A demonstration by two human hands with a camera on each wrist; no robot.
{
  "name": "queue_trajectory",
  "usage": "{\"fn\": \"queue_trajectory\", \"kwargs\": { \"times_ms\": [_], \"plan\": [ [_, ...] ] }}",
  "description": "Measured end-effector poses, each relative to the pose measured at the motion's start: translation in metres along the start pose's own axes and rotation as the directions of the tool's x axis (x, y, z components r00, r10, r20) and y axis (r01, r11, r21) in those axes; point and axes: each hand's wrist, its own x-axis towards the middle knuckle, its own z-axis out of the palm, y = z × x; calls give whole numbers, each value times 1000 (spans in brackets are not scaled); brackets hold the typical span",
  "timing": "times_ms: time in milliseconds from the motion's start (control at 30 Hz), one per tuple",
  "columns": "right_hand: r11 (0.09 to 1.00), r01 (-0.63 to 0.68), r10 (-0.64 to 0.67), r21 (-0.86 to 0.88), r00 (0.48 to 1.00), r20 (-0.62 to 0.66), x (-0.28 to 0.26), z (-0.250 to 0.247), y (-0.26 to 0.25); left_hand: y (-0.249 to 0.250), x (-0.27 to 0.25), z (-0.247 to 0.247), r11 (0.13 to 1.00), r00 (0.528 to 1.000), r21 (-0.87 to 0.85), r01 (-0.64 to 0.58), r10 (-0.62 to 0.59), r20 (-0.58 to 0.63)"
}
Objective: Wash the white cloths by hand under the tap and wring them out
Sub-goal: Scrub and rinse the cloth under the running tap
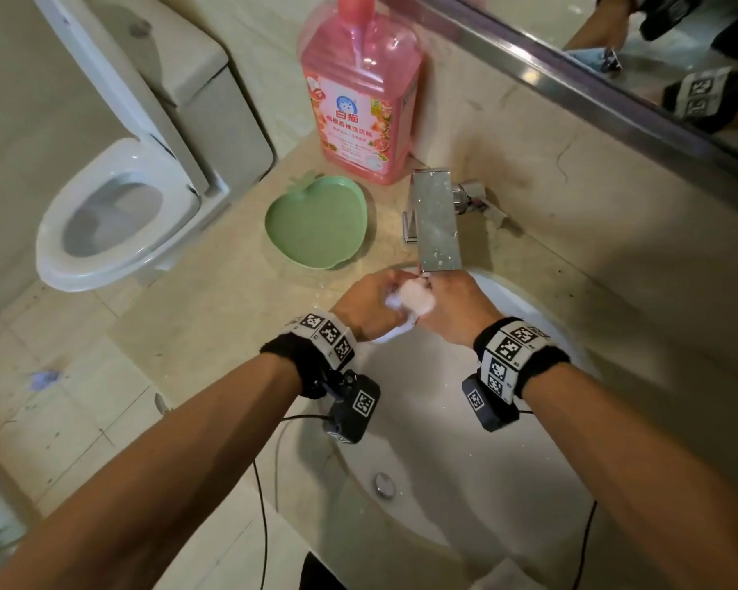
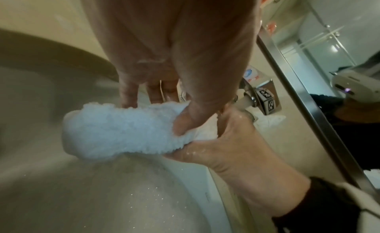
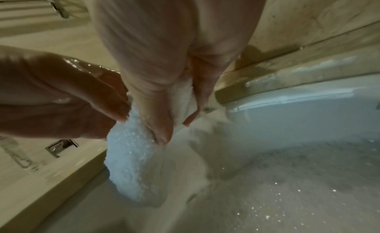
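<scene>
cloth [image 1: 405, 306] mostly hidden (by hands); bottle [image 1: 361, 95] top cropped

Fluffy terry cloth [image 2: 123, 130], mirror-bright metal tap [image 1: 437, 223], glossy ceramic basin [image 1: 529, 317], matt green plastic dish [image 1: 316, 221]

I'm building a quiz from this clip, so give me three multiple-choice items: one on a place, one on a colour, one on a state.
1. Where is the apple-shaped dish?
A. in the basin
B. on the counter left of the tap
C. on the toilet lid

2. What colour is the soap bottle?
A. pink
B. blue
C. black

3. How is the cloth held?
A. by both hands
B. by one hand
C. lying loose in the basin

Key:
1 B: the dish sits beside the tap.
2 A: the bottle is pink.
3 A: the left hand and right hand both grip the cloth.
</scene>
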Motion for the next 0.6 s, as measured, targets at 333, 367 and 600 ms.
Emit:
{"fn": "queue_trajectory", "kwargs": {
  "times_ms": [333,367,600],
  "plan": [
    [974,-194,187,115,980,68,-28,-24,43,23,31,8,991,992,134,-4,-13,126],
    [964,-247,241,99,968,66,-29,-24,48,25,33,7,995,993,97,-16,5,119],
    [883,-308,321,354,947,24,-30,-28,60,20,34,-15,986,989,-129,105,-90,115]
  ]
}}
